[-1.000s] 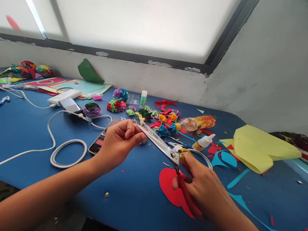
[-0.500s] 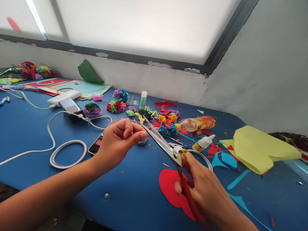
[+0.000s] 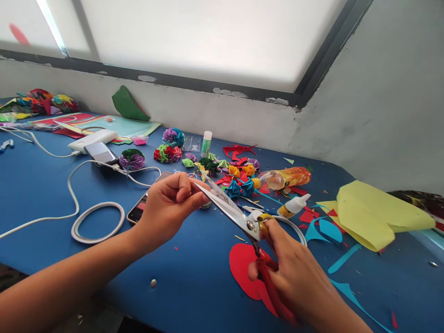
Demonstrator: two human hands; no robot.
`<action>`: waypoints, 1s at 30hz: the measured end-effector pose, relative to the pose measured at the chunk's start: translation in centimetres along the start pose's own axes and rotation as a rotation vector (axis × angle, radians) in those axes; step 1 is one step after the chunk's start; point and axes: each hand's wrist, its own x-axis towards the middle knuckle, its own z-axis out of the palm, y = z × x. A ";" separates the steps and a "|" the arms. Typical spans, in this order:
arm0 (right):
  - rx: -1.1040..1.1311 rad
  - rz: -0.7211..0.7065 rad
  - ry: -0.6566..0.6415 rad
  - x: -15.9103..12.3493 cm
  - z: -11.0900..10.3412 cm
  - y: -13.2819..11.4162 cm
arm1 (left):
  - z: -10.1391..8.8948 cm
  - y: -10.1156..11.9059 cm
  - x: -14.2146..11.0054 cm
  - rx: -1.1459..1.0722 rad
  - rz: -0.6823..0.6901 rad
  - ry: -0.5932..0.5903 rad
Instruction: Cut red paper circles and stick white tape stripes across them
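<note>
My right hand (image 3: pixel 291 259) grips a pair of scissors (image 3: pixel 239 215) by its red and yellow handles, the blades slightly apart and pointing up to the left. Just at the blade tips is my left hand (image 3: pixel 173 199), thumb and fingers pinched together; what lies between them is too small or hidden to make out. Under the scissors a red paper piece with rounded lobes (image 3: pixel 243 273) lies on the blue table, partly covered by the handles and my right hand. Behind my left hand a phone (image 3: pixel 138 208) lies partly hidden.
Behind the scissors are ruffled flowers (image 3: pixel 168 153), a glue stick (image 3: pixel 206 144), an orange-labelled bottle (image 3: pixel 287 178) and a glue bottle (image 3: pixel 294 206). A tape roll (image 3: pixel 77 231) and white cable (image 3: pixel 45 218) lie left. Yellow paper (image 3: pixel 367 215) and blue scraps (image 3: pixel 343 262) lie right.
The scissors have shifted a little left, their blade tips now closer over the left fingertips. The left hand has stayed almost in place, still pinched.
</note>
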 end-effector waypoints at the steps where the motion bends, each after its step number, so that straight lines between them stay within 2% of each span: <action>1: 0.010 0.004 -0.005 0.1 0.0 0.0 | 0.0 0.1 0.0 0.005 0.000 -0.001; 5: 0.025 -0.012 0.002 0.1 -0.1 -0.2 | 0.1 0.3 -0.1 0.032 0.008 0.001; 12: -0.080 0.074 0.136 -0.3 -0.5 -0.6 | 0.1 0.2 0.0 0.053 0.003 0.007; 15: -0.022 0.076 0.086 -0.1 -0.3 -0.3 | 0.2 0.3 0.1 0.026 -0.006 0.008; 20: 0.127 0.095 -0.069 0.3 -0.1 -0.1 | 0.1 0.1 0.1 -0.043 0.005 -0.020; 30: 0.044 0.059 -0.017 0.2 -0.5 -0.5 | 0.0 0.3 0.0 0.025 0.017 0.012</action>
